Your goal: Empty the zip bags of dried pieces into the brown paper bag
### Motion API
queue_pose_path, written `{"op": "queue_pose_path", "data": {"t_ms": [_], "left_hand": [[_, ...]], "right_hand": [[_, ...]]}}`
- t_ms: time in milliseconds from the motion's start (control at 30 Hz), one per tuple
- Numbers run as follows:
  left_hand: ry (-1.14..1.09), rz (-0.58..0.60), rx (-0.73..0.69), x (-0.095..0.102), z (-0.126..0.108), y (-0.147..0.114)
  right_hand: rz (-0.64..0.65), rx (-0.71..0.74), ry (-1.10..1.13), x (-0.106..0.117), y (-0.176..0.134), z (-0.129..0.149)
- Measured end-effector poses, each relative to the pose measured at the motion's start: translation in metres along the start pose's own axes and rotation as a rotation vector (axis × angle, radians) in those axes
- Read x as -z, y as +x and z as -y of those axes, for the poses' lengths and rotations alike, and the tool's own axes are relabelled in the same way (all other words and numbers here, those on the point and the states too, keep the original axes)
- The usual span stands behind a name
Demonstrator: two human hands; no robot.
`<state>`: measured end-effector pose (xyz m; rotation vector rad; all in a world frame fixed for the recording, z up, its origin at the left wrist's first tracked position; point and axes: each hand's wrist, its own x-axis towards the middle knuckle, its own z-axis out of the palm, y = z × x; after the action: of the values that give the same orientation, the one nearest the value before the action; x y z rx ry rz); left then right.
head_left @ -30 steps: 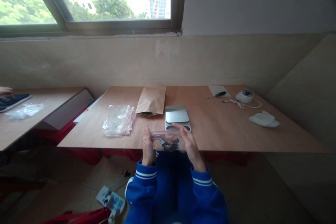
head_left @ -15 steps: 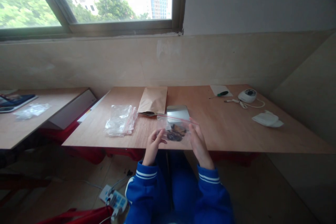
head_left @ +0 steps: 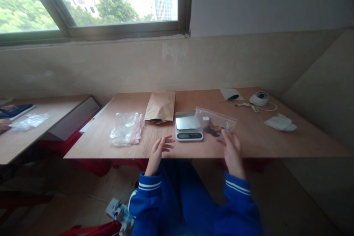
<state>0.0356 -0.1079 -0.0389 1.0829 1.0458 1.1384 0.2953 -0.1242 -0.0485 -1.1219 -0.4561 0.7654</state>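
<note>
My right hand [head_left: 231, 148] grips the lower right part of a clear zip bag [head_left: 225, 120] with dark brown dried pieces [head_left: 212, 128] inside. The bag is just right of a kitchen scale [head_left: 189, 136], which has a silver plate and a dark display. Near the table's front edge, my left hand [head_left: 159, 151] is open, fingers apart, holding nothing. A brown paper pouch [head_left: 160, 106] lies behind the scale to the left, its mouth toward me. Left of it is a stack of clear zip bags [head_left: 126, 129] with red seal strips.
On the table's right are a green-handled screwdriver [head_left: 233, 97] on white paper, a white dome camera [head_left: 259, 99] with cables, and a white crumpled item [head_left: 280, 122]. A second table [head_left: 63, 106] stands left. A power strip [head_left: 121, 212] lies on the floor.
My left hand has let go of the filled zip bag and opened. My right hand has carried the bag to the right, uncovering the scale's display.
</note>
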Motion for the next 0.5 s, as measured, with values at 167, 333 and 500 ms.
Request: {"op": "queue_pose_path", "data": {"t_ms": [167, 333, 500], "left_hand": [[0.029, -0.125, 0.008, 0.017, 0.007, 0.002], [0.054, -0.219, 0.011, 0.029, 0.009, 0.001], [0.070, -0.241, 0.032, 0.039, 0.010, -0.001]], "right_hand": [[-0.295, 0.099, -0.182, 0.057, 0.027, -0.007], [-0.315, 0.168, -0.326, 0.069, 0.035, -0.021], [-0.247, 0.288, -0.318, 0.055, 0.037, -0.034]]}}
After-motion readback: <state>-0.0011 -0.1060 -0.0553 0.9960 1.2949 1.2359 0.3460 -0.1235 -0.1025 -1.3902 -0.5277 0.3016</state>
